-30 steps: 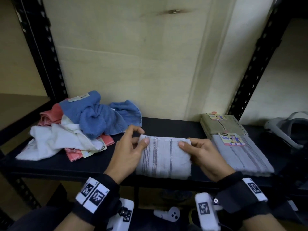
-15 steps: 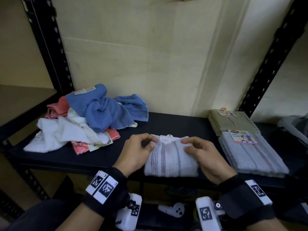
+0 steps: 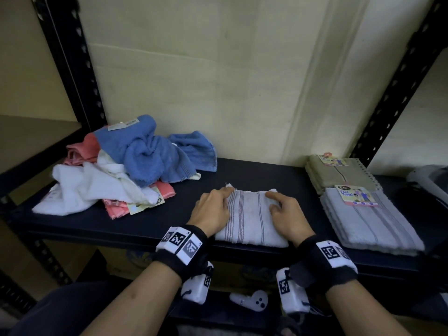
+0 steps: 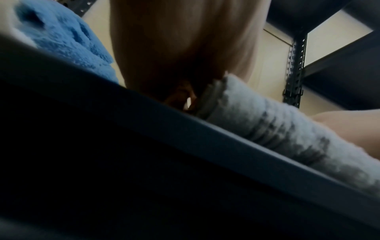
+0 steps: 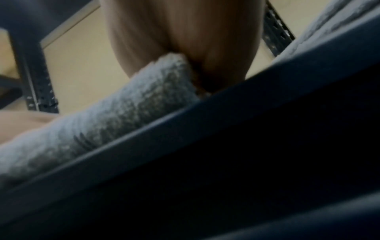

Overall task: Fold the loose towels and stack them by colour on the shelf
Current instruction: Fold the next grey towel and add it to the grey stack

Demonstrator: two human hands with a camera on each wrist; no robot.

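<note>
Left grip (image 3: pixel 213 209) and right grip (image 3: pixel 288 214) curl round the folded striped towel (image 3: pixel 249 217), finishing its fold; next, probably carry it rightward onto the grey stack (image 3: pixel 373 224).

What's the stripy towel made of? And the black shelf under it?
The striped towel looks like cotton terry: soft, fuzzy matte pile with thin woven lines, though the exact fibre can't be told. The shelf looks like dark painted metal, smooth with a dull sheen along its front edge; it might be coated board.

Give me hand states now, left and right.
Left hand: closed, fingers curled on the left end of the striped towel.
Right hand: closed, fingers curled on its right end.
</note>
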